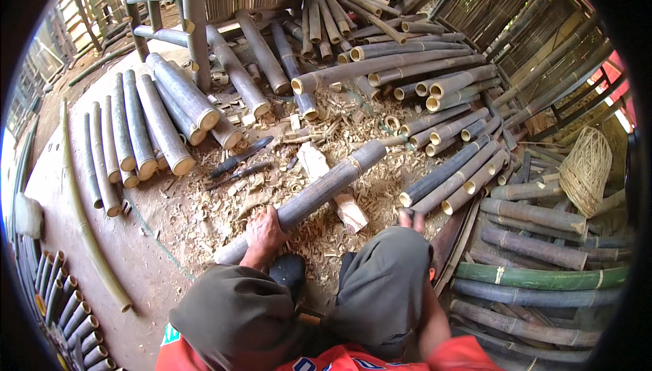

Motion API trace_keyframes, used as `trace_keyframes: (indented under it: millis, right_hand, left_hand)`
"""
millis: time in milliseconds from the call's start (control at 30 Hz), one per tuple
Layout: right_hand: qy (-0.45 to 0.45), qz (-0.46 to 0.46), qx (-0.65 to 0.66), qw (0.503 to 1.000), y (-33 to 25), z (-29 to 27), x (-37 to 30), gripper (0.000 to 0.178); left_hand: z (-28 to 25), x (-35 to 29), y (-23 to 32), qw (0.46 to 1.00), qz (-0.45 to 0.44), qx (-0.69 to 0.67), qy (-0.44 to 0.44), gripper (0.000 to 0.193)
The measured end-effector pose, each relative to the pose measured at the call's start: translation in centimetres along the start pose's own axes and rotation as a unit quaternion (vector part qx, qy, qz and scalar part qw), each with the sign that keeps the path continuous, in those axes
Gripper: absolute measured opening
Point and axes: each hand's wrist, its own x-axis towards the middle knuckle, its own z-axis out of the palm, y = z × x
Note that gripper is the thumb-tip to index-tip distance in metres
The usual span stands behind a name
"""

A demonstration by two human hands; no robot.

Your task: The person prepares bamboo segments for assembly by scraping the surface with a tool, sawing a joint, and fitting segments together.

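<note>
My left hand [265, 233] is wrapped round a thick grey-brown bamboo pole [314, 193] near its lower end. The pole slants from beside my left knee up to the right, lying across a pale wooden block [350, 212]. Beyond my right knee, only the fingers of my right hand [411, 220] show, curled; the knee hides the rest, and what they hold cannot be made out. A dark-handled knife [242, 156] and a second dark bladed tool [239, 175] lie on the shavings left of the pole.
Wood chips [299, 235] cover the floor around the block. Cut bamboo lengths [161, 126] lie in rows at left, with more stacked bamboo [394, 65] at the back right. A long thin bamboo strip [87, 225] and a bundle of pale fibre [585, 171] flank the area.
</note>
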Motion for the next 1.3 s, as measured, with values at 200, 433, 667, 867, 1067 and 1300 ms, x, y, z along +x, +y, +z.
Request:
trace_keyframes:
  millis: [200, 433, 667, 867, 1067, 1300]
  right_hand:
    - [-0.226, -0.278, -0.316, 0.879, -3.0, 9.7, 3.9, 0.049]
    - [-0.084, -0.278, -0.303, 0.908, -2.4, 10.8, 8.5, 0.049]
    - [-0.007, -0.161, -0.274, 0.948, -0.9, 5.8, 16.2, 0.056]
    - [-0.251, -0.156, -0.348, 0.890, -5.9, 8.3, 7.5, 0.051]
    - [-0.157, -0.246, -0.307, 0.906, -4.4, 8.4, 10.3, 0.055]
    - [-0.234, -0.356, -0.390, 0.817, -2.9, 9.6, 8.7, 0.055]
  left_hand:
    - [0.1, -0.1, -0.7, 1.000, -0.008, 0.000, 0.002, 0.064]
    - [0.0, -0.1, -0.4, 1.000, 0.000, 0.006, 0.001, 0.059]
    - [0.6, 0.6, 0.3, 1.000, 0.016, -0.002, 0.012, 0.059]
    - [3.5, -1.3, -1.9, 0.985, 0.028, 0.081, 0.149, 0.044]
    - [3.9, -1.3, 0.0, 0.983, 0.058, 0.072, 0.158, 0.038]
    - [4.6, -1.1, -0.7, 0.986, 0.049, 0.074, 0.139, 0.055]
